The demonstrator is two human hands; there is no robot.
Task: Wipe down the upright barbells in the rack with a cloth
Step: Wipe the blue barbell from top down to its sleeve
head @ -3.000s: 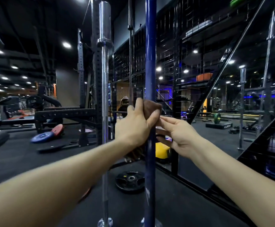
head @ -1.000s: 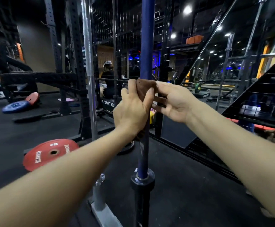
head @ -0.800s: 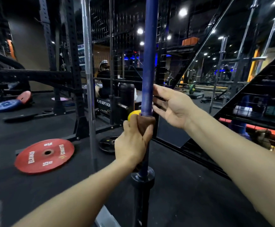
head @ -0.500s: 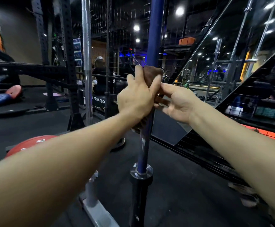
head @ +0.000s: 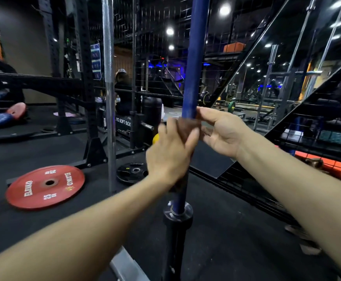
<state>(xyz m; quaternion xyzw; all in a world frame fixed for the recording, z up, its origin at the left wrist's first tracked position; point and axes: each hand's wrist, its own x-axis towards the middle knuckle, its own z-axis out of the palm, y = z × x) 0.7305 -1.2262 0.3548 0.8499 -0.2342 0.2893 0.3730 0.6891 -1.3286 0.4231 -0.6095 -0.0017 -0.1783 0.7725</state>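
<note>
Right there in front of the person, the blue barbell (head: 195, 57) stands upright, its shaft dropping into a black sleeve and collar (head: 177, 214) near the floor. The left hand (head: 170, 154) is curled around the shaft with a brown cloth (head: 186, 128) wrapped between palm and bar; the hand is motion-blurred. The right hand (head: 221, 131) sits just beside it, slightly higher, palm turned toward the bar, thumb against the shaft just above the cloth, the other fingers loosely bent and gripping nothing. To the left stands a silver barbell (head: 108, 78), also upright, well apart from both hands. On the black rubber floor lie a red Eleiko plate (head: 44, 186) and a small black plate (head: 132, 172). A black wire mesh partition (head: 157, 37) runs behind the bars.
</note>
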